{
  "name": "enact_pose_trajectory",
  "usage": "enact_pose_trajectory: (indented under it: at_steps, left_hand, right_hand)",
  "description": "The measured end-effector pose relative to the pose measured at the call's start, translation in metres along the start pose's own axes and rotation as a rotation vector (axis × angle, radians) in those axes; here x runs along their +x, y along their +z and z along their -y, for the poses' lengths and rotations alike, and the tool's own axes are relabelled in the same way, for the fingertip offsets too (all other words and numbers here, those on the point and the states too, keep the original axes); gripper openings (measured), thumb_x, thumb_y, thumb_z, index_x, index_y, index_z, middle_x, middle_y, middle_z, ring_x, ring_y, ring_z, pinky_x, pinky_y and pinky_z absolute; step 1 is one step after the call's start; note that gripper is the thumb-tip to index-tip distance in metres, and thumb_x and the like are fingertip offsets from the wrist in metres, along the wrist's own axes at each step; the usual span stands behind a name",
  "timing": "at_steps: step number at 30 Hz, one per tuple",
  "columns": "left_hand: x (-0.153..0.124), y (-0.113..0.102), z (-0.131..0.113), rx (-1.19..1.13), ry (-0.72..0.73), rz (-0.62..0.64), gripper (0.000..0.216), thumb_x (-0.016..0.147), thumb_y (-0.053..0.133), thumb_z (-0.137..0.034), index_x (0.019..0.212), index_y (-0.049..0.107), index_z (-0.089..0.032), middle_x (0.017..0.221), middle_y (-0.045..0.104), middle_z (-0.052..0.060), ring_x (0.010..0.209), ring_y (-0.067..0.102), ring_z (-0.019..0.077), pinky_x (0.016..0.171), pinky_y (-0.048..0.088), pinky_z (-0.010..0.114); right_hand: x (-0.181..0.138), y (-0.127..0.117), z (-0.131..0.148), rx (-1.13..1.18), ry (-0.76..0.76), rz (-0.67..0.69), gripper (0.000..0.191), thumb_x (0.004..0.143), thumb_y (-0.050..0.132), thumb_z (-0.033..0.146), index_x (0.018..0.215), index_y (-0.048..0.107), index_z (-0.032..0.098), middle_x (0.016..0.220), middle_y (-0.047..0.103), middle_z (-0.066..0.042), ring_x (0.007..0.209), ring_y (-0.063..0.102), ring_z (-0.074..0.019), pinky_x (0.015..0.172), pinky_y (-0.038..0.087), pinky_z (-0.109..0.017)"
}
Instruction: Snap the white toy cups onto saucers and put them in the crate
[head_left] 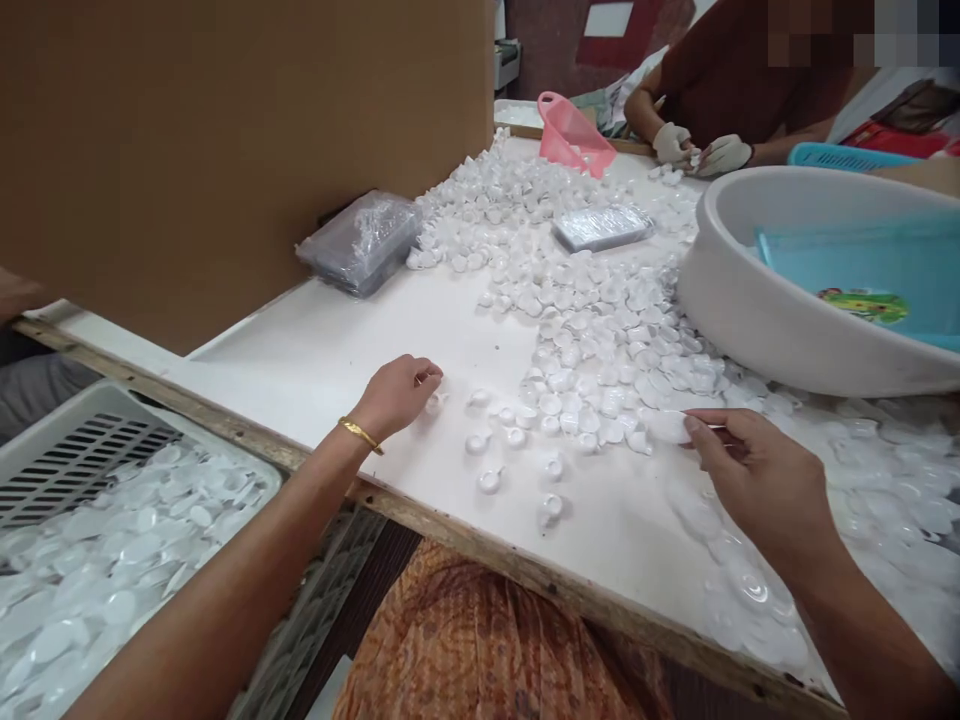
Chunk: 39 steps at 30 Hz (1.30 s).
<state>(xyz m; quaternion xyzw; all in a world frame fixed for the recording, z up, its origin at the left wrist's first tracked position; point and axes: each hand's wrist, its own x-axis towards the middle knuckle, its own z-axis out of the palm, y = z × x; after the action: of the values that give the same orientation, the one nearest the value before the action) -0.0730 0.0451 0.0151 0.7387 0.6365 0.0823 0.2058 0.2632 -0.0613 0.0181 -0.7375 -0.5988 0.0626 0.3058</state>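
My left hand [401, 393], with a gold bangle at the wrist, is over the white tabletop. Its fingers are curled closed around a small white plastic ring piece [435, 403], partly hidden by the fingertips. On the right, my right hand [761, 480] pinches a white plastic disc [666, 427] between thumb and fingers, at the edge of a wide spread of similar white pieces [585, 370]. Between the hands lie several loose ring-shaped pieces with small tabs, one of them a white ring piece [490, 481] near the front.
A big cardboard box [247, 130] stands at left, by a plastic-wrapped pack [364, 240]. Another wrapped pack [604, 228] and a pink scoop [574, 140] lie among the pieces. A large tub [810, 340] is right. A crate [150, 400] holds more pieces. Opposite, gloved hands [724, 155] work.
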Motion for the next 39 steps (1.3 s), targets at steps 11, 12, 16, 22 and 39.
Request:
enact_pose_trajectory:
  at_steps: [11, 12, 16, 22, 39]
  left_hand:
    - [-0.033, 0.011, 0.004, -0.316, -0.050, -0.018, 0.030, 0.081, 0.042, -0.032, 0.091, 0.066, -0.019, 0.097, 0.067, 0.004, 0.070, 0.058, 0.0134, 0.065, 0.046, 0.026]
    - [-0.034, 0.012, 0.005, -0.356, -0.036, -0.006, 0.030, 0.081, 0.043, -0.035, 0.090, 0.067, -0.019, 0.093, 0.067, 0.003, 0.070, 0.058, 0.0134, 0.064, 0.045, 0.025]
    - [-0.035, 0.017, 0.008, -0.465, -0.040, 0.039, 0.026, 0.078, 0.048, -0.037, 0.086, 0.066, -0.018, 0.080, 0.067, 0.002, 0.066, 0.055, 0.0122, 0.062, 0.044, 0.025]
    - [-0.026, 0.027, 0.016, -0.468, -0.125, 0.018, 0.018, 0.070, 0.057, -0.033, 0.075, 0.061, -0.017, 0.065, 0.061, 0.000, 0.057, 0.051, 0.0098, 0.055, 0.040, 0.023]
    - [-0.005, 0.010, 0.003, -0.588, -0.300, 0.296, 0.017, 0.072, 0.056, -0.021, 0.058, 0.047, -0.016, 0.048, 0.045, -0.004, 0.039, 0.037, 0.0064, 0.042, 0.031, 0.023]
  right_hand:
    - [0.015, 0.104, 0.140, 0.760, 0.341, 0.799, 0.004, 0.077, 0.060, 0.017, 0.076, 0.059, 0.013, 0.058, 0.064, -0.004, 0.057, 0.066, -0.0149, 0.056, 0.056, -0.026]
    - [0.017, 0.112, 0.143, 0.731, 0.344, 0.812, 0.002, 0.076, 0.060, 0.015, 0.076, 0.059, 0.013, 0.056, 0.063, -0.003, 0.055, 0.065, -0.0151, 0.054, 0.056, -0.026]
    - [0.023, 0.127, 0.151, 0.684, 0.374, 0.843, 0.004, 0.075, 0.062, 0.013, 0.075, 0.058, 0.013, 0.053, 0.063, -0.003, 0.052, 0.065, -0.0151, 0.050, 0.055, -0.024]
    - [0.026, 0.134, 0.156, 0.531, 0.299, 0.865, 0.003, 0.073, 0.063, 0.015, 0.074, 0.060, 0.014, 0.050, 0.063, -0.001, 0.049, 0.063, -0.0126, 0.043, 0.049, -0.018]
    - [0.039, 0.145, 0.152, 0.520, 0.356, 0.900, 0.007, 0.069, 0.065, 0.012, 0.066, 0.059, 0.014, 0.048, 0.063, -0.005, 0.046, 0.063, -0.0172, 0.042, 0.051, -0.022]
